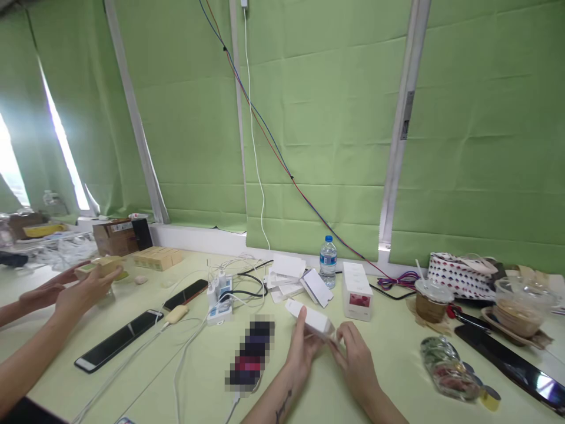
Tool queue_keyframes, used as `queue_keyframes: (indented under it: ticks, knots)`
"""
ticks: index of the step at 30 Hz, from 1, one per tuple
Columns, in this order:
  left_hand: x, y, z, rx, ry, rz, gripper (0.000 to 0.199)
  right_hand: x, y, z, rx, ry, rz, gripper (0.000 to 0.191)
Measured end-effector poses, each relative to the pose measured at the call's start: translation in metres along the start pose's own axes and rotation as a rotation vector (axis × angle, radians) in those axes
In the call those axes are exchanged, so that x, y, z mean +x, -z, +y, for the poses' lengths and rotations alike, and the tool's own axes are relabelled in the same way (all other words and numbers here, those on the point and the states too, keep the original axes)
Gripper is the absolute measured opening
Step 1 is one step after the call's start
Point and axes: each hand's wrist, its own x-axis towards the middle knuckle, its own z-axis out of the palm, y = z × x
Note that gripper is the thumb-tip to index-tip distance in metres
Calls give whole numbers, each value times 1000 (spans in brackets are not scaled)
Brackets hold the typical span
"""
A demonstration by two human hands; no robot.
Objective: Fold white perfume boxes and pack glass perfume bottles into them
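A small white box [311, 318] is in my left hand [302, 347], tilted above the pale green table, with my thumb along its side. My right hand [356, 360] is at the box's near right end, its fingers bent together there; what they pinch is too small to make out. Just beyond the box lie flat white cartons and papers [286, 274]. To their right stands a longer white box [356, 291] with a red picture on its end. Left of my left hand a phone [251, 356] with a blurred screen lies on the table, a white cable at its lower end.
At the left, another person's hands [83, 288] hold a yellowish box. Between us are phones [119, 340], cables and a power strip [219, 300]. A water bottle [328, 262] stands behind; an iced drink [432, 300], wrapped food [448, 368] and a dark glossy object [514, 365] are at the right.
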Motion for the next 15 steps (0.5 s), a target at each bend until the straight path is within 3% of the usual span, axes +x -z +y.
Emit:
queue_keyframes:
  ticks: [4, 6, 11, 15]
  knots:
    - [1, -1, -1, -25, -58, -86, 44, -3, -5, -5, 170, -96, -73, 18]
    - [4, 1, -3, -19, -77, -130, 45, -5, -8, -9, 347, -240, -114, 13]
    - [18, 13, -3, 35, -143, -88, 44, -6, -11, -13, 620, -586, -70, 30]
    - [24, 18, 2, 44, -179, -64, 47, 0, -5, -8, 676, -569, -33, 36]
